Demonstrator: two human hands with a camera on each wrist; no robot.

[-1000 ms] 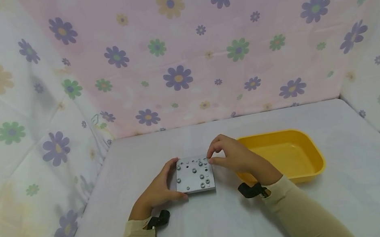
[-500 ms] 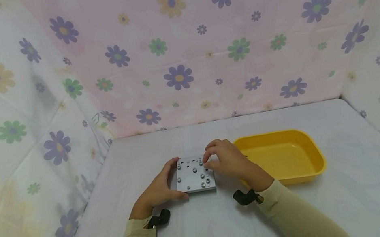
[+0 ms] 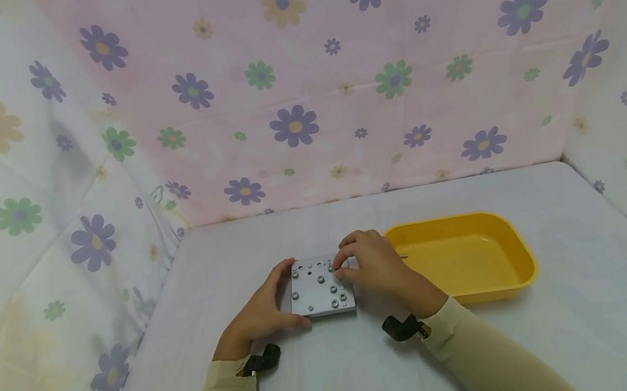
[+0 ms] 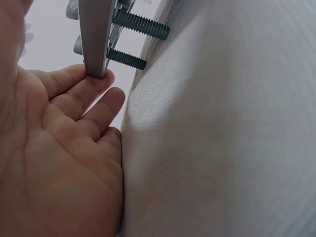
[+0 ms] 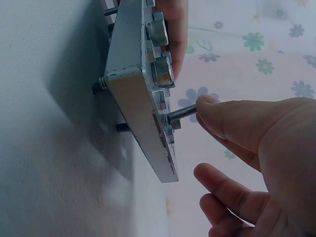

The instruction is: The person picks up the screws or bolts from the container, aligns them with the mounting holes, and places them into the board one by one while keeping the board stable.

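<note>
The yellow tray (image 3: pixel 487 296) sits at three o'clock from my work, near enough that swinging my wrist wide could knock it. My left hand (image 3: pixel 260 311) grips the metal plate (image 3: pixel 307 287) from nine o'clock; if that hold slackened, the plate might rock on the bolts (image 4: pixel 140 24) jutting underneath. With my right hand (image 3: pixel 378 263) I pinch a slim metal pin (image 5: pixel 182 112) between one and two o'clock on the plate; its tilt could make it jam, and a loose pinch could drop it.
</note>
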